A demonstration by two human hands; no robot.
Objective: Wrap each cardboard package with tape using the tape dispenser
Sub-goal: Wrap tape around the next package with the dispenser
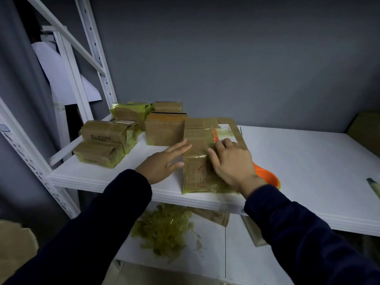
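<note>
– What lies on the white shelf (pixel 298 161)?
– A big cardboard package (pixel 197 140) lies flat in the middle, near the front edge. Shiny tape goes round it.
– What is beside it?
– An orange tape dispenser (pixel 267 177), just to its right. Only part of it shows.
– And at the back left?
– A taped box (pixel 164 130) stands up. Left of it a flat pack (pixel 96 154) lies on the shelf, with another pack (pixel 102 132) on top. Two more packs (pixel 128 112) sit behind, by the wall.
– Far right?
– A brown box (pixel 366 132) in the back corner.
– And the lower shelf (pixel 236 254)?
– A heap of crumpled yellow tape (pixel 162 229) lies there.
</note>
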